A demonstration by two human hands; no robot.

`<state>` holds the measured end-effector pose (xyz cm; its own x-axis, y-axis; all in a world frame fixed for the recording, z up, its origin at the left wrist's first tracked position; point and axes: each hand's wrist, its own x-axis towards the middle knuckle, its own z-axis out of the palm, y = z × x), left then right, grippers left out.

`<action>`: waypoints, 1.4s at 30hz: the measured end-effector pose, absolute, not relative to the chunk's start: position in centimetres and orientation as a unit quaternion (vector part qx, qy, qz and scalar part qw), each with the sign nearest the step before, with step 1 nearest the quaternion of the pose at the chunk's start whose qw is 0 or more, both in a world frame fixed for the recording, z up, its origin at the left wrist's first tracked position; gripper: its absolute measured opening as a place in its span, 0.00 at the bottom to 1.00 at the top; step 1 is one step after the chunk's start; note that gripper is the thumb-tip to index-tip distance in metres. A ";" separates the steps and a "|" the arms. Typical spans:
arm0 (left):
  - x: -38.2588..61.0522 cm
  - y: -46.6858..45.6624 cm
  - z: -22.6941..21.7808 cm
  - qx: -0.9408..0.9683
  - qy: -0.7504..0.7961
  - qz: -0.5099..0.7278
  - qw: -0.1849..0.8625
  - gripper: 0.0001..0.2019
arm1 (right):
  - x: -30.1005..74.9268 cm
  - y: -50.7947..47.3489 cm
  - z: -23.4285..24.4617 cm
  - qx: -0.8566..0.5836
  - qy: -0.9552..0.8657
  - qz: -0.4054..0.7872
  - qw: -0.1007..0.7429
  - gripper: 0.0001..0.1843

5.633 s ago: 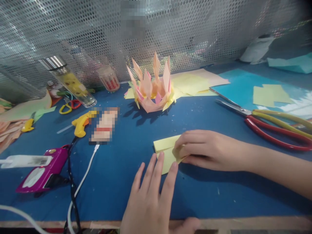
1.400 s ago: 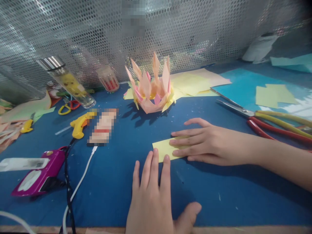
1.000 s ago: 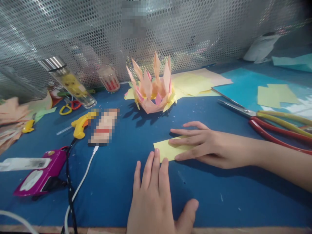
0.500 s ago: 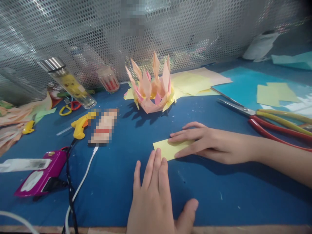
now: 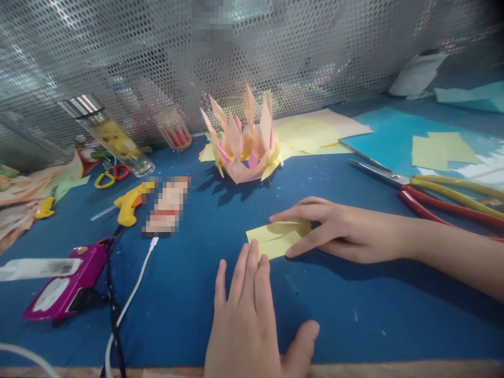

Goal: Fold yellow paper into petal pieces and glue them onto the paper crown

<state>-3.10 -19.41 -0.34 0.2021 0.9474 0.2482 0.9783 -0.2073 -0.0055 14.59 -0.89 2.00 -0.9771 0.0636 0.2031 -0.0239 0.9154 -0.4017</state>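
on a blue table [image 5: 189,294] backed by perforated metal mesh, a small yellow paper [image 5: 275,239] lies near the middle, folded over, its top layer seemingly lifting a little. the left hand [image 5: 252,320] lies open and flat, fingertips at the paper's near edge, while the right hand [image 5: 346,231], open too, spreads its fingers over the far edge and right end. this looks like a fold being set, and a sharp crease would call for lined-up edges and a firm press.
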 end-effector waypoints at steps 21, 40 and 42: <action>-3.3 -19.5 -0.3 -0.775 -0.612 -0.122 0.102 0.31 | 14.5 -0.9 1.8 -0.094 -0.951 0.239 0.172 0.10; -3.1 -20.0 -0.8 -0.745 -0.630 -0.154 0.156 0.28 | 14.3 -0.8 1.1 -0.070 -0.959 0.240 0.130 0.15; -2.7 -20.2 -0.9 -0.717 -0.659 -0.173 0.149 0.27 | 14.3 -0.8 1.1 -0.077 -0.951 0.265 0.140 0.14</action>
<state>-2.68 -20.16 -0.88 0.0713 0.8928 0.4448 0.9961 -0.0869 0.0147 14.32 -0.76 1.10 -0.9492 0.2206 0.2246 0.0729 0.8481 -0.5247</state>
